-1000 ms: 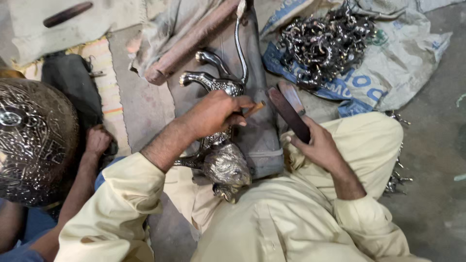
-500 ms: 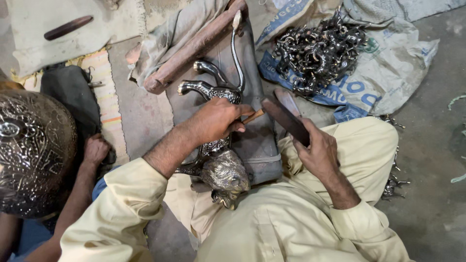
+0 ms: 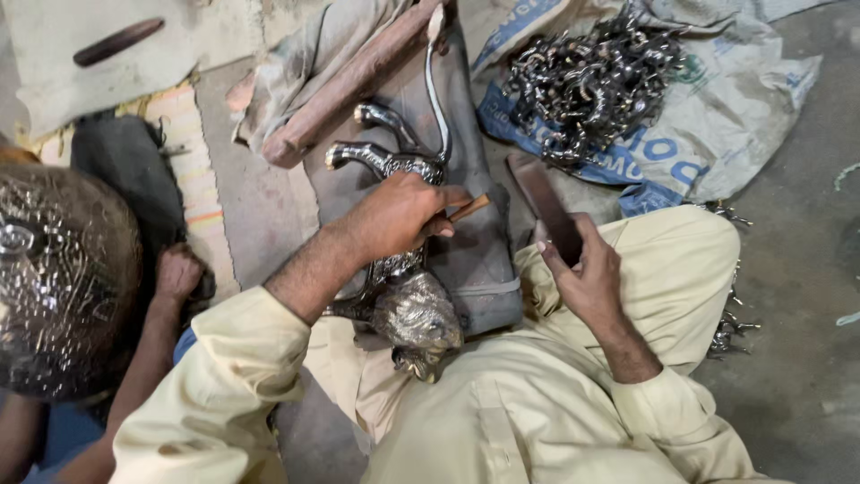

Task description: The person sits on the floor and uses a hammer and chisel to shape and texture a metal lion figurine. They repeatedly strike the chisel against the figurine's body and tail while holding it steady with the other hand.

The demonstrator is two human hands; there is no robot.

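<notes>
- silver embossed metal lion figure (image 3: 408, 296): midsection hidden under left hand (image 3: 399, 215)
- thin wooden-handled tool (image 3: 468, 209): tip hidden
- large embossed round metal vessel (image 3: 63, 278): cut off at left edge

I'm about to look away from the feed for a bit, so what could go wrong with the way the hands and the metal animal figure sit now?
1. The left hand pinches a thin chisel on the metal figure; a blow from the dark wooden bat in the right hand could glance onto the fingers.
2. The figure rests across the lap, not clamped; it may shift.
3. Another person's hand lies close by.
</notes>
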